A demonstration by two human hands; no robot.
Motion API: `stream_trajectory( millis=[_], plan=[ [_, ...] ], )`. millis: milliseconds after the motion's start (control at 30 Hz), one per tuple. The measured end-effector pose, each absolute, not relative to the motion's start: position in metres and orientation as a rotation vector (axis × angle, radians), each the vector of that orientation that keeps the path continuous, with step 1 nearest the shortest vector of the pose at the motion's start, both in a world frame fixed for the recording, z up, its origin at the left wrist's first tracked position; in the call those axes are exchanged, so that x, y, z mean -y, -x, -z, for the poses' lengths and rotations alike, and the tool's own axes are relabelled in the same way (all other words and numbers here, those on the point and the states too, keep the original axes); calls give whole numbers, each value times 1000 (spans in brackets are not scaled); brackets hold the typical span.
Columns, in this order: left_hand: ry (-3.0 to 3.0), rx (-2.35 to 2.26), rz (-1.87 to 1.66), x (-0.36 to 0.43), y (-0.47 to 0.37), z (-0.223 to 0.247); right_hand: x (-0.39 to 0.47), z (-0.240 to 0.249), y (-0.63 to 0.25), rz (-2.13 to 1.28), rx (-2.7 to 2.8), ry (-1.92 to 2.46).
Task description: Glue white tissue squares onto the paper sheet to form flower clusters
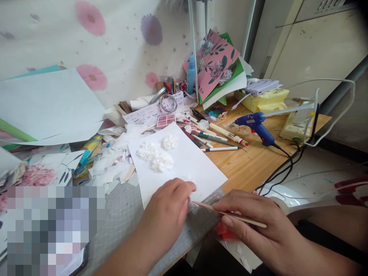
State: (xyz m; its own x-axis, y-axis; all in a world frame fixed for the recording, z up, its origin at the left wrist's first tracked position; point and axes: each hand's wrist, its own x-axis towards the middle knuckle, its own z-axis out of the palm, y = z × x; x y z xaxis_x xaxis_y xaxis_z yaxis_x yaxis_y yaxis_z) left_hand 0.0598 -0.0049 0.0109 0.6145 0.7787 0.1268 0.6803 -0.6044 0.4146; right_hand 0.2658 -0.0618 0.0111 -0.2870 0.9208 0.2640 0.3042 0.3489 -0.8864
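Observation:
My left hand [168, 209] is closed, its fingers curled over the lower edge of a white sheet of paper [198, 165]. At its fingertips shows a small thin white piece [191, 207], mostly hidden by the hand. Between thumb and fingers, my right hand [255, 222] grips a slim wooden stick [244, 219]. The stick's pointed end reaches left, close to the left fingertips. Several fluffy white paper flowers [161, 161] lie on the sheet, above my left hand. A bit of white fluff [189, 178] shows just behind the left fingers.
Right of the sheet are several pens [220, 148] and a blue glue gun [257, 128] with its cord. White tissue scraps [115, 151] pile up on the left, by a grey cutting mat [120, 218]. A pink floral card [215, 65] leans at the back.

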Motion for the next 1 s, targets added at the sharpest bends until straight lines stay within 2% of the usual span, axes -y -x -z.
stream_trajectory(
  millis=[533,1000],
  plan=[
    [-2525,-1124,-389,4,-54,-12,57,0,-264,-862,1821,1157],
    [-2616,-1067,-552,15,-34,-3,53,0,-260,-737,1922,1143]
  ],
)
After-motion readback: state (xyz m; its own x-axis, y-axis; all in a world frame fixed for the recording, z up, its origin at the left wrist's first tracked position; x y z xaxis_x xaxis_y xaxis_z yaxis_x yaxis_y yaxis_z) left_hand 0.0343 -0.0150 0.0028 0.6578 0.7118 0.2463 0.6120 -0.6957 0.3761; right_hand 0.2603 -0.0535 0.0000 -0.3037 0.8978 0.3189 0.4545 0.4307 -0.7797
